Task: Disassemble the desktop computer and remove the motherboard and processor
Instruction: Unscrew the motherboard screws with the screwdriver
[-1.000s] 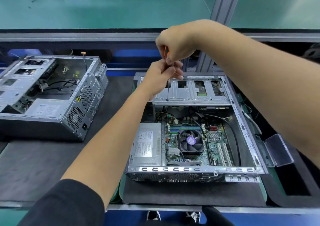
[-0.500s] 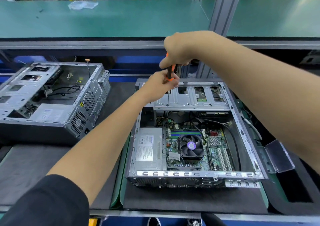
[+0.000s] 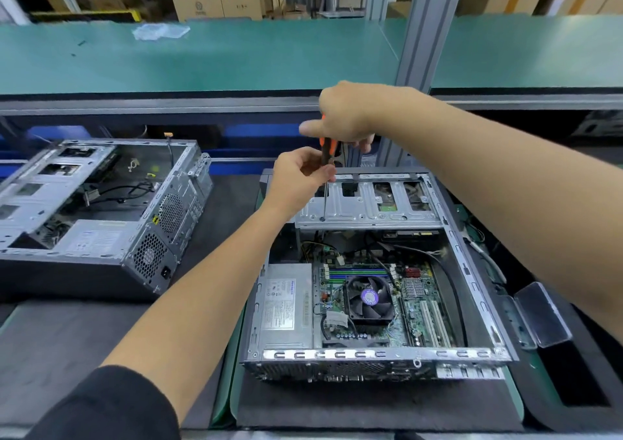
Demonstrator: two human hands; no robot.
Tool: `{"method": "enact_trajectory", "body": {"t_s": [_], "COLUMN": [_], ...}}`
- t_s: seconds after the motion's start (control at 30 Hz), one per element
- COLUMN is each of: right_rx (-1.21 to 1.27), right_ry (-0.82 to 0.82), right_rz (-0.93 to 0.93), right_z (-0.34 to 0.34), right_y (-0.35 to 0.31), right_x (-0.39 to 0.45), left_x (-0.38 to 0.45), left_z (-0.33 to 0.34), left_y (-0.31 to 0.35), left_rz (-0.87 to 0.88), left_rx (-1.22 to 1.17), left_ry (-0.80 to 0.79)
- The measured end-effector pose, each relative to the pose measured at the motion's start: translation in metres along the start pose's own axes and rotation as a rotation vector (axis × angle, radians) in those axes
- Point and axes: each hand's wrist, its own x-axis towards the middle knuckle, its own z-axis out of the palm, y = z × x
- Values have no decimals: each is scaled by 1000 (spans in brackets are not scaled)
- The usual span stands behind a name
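An open desktop case (image 3: 472,264) lies in front of me. Inside it are the green motherboard (image 3: 421,308), a black CPU fan (image 3: 369,296) and a grey power supply (image 3: 286,308). A metal drive cage (image 3: 367,208) spans the far end of the case. An orange-and-black screwdriver (image 3: 326,156) stands upright with its tip on the cage's left part. My right hand (image 3: 347,116) grips the top of the handle. My left hand (image 3: 300,176) pinches the handle's lower end near the shaft.
A second opened case (image 3: 101,203) lies to the left on the dark mat (image 3: 67,338). A clear plastic flap (image 3: 542,315) sticks out at the case's right side. A green shelf (image 3: 236,55) and a metal post (image 3: 418,35) stand behind.
Both hands and the screwdriver sit lower in the picture as the camera tilted up. The screwdriver's handle shows more between the hands. Its tip stays on the drive cage.
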Motion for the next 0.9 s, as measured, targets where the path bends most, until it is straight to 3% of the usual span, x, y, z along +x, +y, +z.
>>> {"method": "enact_trajectory", "body": {"t_s": [0.13, 0.23, 0.3, 0.4, 0.5, 0.6, 0.7, 0.9], "right_rx": [-110, -172, -110, 35, 234, 26, -43, -37], "right_ry": [-80, -88, -131, -232, -162, -51, -68, -152], "right_rz": [-77, -184, -253, -275, -155, -26, -16, -163], "right_z": [-1, -4, -8, -12, -6, 1, 1, -6], "right_y": [-6, -3, 1, 7, 10, 6, 1, -1], "right_x": [2, -1, -3, -5, -2, 2, 4, -1], "left_x": [4, 8, 6, 3, 6, 9, 9, 1], "left_z": [-7, -11, -6, 2, 2, 2, 1, -9], "left_y": [2, 5, 7, 9, 8, 8, 7, -11], "left_rz": [-8, -42, -51, -48, -1, -6, -15, -126], "left_rx": [-9, -17, -38, -52, 22, 67, 91, 81], "left_ry": [1, -236, -300, -197, -44, 17, 11, -349]}}
